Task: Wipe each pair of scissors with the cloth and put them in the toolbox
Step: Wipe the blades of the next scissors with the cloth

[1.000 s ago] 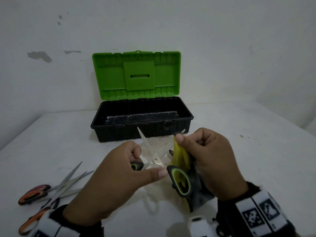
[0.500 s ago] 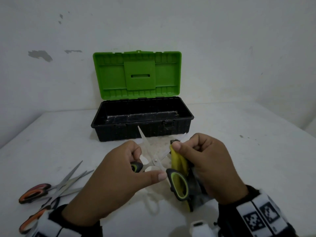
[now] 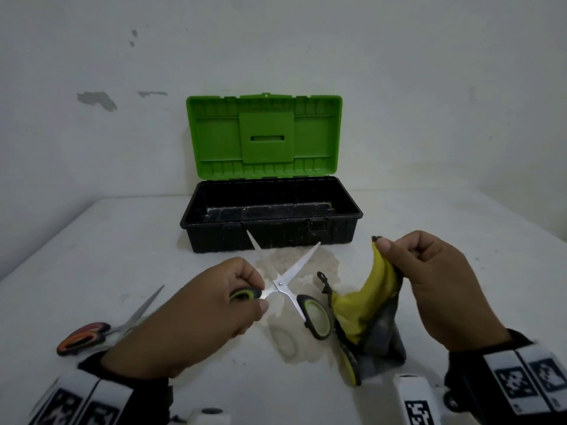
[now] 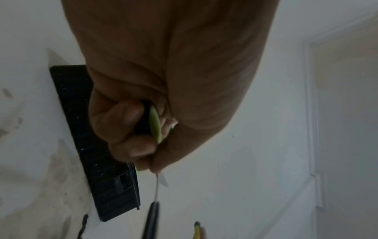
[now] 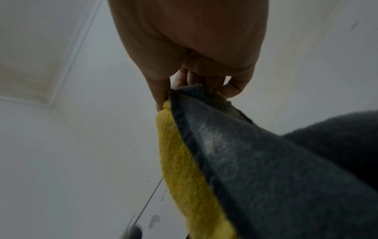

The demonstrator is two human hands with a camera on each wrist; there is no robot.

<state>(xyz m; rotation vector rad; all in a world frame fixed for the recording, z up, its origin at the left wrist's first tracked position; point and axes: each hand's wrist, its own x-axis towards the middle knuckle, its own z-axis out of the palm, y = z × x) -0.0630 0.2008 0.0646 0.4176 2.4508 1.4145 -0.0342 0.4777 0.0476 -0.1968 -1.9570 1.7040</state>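
Right hand (image 3: 441,289) pulled cloth (image 3: 372,305) off scissors (image 3: 285,285) (left hand (image 3: 190,317) fingers grip handle); toolbox (image 3: 271,231) holds nothing.

White table (image 3: 445,271) with a brownish stain (image 3: 294,338); white wall (image 3: 399,72) behind.

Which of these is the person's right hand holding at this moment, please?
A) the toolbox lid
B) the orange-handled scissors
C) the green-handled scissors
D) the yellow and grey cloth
D: the right hand pinches the yellow and grey cloth by its top edge, while the green-handled scissors, blades spread, are gripped by the left hand.
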